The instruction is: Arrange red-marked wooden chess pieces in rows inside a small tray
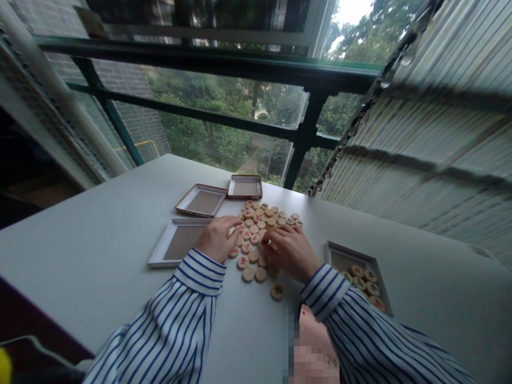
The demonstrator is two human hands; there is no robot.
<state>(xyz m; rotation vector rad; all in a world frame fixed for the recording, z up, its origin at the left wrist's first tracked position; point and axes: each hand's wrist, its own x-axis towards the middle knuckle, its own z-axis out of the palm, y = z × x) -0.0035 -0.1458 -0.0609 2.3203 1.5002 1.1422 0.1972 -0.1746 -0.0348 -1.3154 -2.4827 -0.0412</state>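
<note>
A loose heap of round wooden Chinese chess pieces (254, 229) lies on the white table, some plain side up, others showing red or black characters. At the heap's left edge is my left hand (218, 238), fingers loosely bent and apart, fingertips beside the pieces. My right hand (291, 250) reaches over the heap's right side, fingers curved and spread among the pieces, with a gap between thumb and forefinger. It partly hides the pieces beneath. Nearer to me, a single piece with a black character (277, 291) lies apart from the heap.
On the right, a shallow box (374, 261) holds several pieces, partly behind my right sleeve. Left of the heap lies a white box tray (160, 250); two shallow box parts (202, 200) (245, 186) lie farther back. A pink item (314, 341) sits at the table's near side.
</note>
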